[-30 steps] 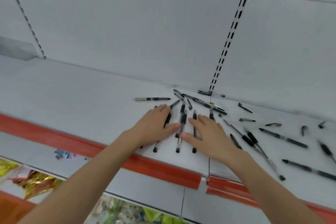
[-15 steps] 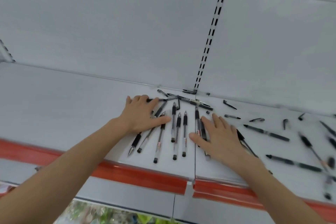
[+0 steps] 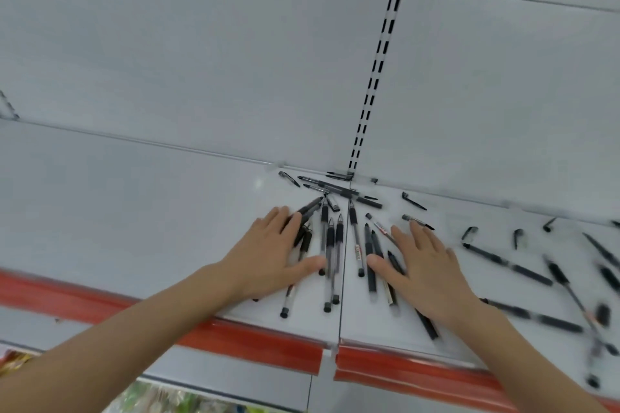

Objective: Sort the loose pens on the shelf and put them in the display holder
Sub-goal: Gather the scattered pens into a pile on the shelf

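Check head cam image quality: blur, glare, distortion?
Head view: pens at right are motion-smeared, while both hands, left hand and right hand, stay fairly sharp; soft, even light with a faint glare spot on the shelf; wide-angle bending of the slotted upright.

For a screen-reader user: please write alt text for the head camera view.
Left hand and right hand press flat, corralling black pens on a white shelf; more pens lie scattered right.

A white shelf [image 3: 134, 211] has a red strip [image 3: 255, 344] along its front edge. Behind it stands a pale grey back panel [image 3: 201, 60], with a slotted upright [image 3: 375, 77] that runs down to the shelf. The light is soft and even.
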Motion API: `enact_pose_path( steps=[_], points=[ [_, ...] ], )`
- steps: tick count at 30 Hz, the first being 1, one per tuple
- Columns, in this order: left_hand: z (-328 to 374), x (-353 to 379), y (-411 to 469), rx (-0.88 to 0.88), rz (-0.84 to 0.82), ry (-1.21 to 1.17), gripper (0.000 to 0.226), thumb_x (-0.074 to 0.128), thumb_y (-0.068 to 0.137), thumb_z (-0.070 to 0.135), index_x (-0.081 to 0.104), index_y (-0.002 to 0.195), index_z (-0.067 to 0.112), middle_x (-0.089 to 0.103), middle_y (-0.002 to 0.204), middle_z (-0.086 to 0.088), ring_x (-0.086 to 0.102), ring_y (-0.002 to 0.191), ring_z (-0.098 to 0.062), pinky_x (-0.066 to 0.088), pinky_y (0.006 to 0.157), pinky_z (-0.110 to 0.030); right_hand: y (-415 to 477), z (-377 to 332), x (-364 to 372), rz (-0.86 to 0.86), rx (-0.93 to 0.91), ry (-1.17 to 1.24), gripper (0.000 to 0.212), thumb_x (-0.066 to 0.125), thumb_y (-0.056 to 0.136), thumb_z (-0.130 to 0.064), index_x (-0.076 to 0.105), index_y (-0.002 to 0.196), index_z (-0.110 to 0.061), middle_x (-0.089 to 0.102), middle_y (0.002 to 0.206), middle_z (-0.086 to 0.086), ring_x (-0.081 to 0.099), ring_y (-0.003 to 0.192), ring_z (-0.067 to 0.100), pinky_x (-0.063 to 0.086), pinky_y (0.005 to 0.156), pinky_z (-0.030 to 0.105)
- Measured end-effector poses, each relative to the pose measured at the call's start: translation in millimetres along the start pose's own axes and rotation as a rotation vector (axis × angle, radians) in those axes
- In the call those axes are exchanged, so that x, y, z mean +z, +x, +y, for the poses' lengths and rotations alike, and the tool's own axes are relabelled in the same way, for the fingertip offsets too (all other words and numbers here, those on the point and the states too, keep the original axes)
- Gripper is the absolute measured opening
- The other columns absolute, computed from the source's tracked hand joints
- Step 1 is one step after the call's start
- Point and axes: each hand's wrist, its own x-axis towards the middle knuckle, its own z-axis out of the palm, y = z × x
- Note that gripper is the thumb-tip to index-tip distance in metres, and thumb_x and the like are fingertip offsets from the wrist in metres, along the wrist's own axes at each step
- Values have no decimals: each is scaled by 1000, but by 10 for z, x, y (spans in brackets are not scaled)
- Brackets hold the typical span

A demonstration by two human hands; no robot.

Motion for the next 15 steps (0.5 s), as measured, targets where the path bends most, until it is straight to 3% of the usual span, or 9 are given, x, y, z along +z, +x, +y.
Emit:
enact_pose_path(
  steps=[4,7,9,10,11,13,15],
  points=[
    [355,115,228,49,19,-68,75,23,95,53,-1,147,4,-3,157,-13,-5,145,-21,-3,115,-28,48,42,45,59,-29,42,74,27,86,-67,13,147,-27,0,158,6,-2,145,23,8,118,43],
    [551,170,446,90,26,-186,61,31,98,39,16,144,2,17,152,-19,12,143,-28,10,118,-35,80,102,45,76,-52,114,71,32,88,-63,17,147,-25,3,158,5,0,145,20,6,118,37],
    [604,116,520,102,42,-353,40,38,96,33,40,123,4,44,128,-11,39,122,-25,32,101,-29,70,155,9,72,-41,211,70,36,89,-58,18,147,-23,3,158,2,1,145,17,5,116,32],
    [577,70,545,97,60,-405,29,40,96,32,44,111,7,47,117,-6,45,111,-23,34,90,-25,55,172,-7,71,-35,257,70,36,89,-58,17,147,-23,3,158,1,0,145,15,6,116,32],
    [508,22,574,88,103,-411,28,41,96,32,47,110,8,48,117,-6,45,112,-24,34,87,-24,40,182,-18,69,-35,285,71,36,89,-59,16,147,-24,2,158,0,-1,145,15,6,116,32],
    [246,-79,681,13,240,-289,46,40,96,37,43,130,6,37,141,-12,33,132,-24,24,106,-28,23,165,-13,64,-52,258,73,33,87,-62,13,148,-26,0,158,0,-2,145,16,5,116,34],
    [-68,-140,831,-153,335,-135,62,38,93,49,32,141,10,23,151,-18,19,140,-29,15,114,-38,24,123,26,68,-71,173,77,27,85,-66,9,148,-26,-1,158,4,-3,146,19,4,117,36]
  ],
)
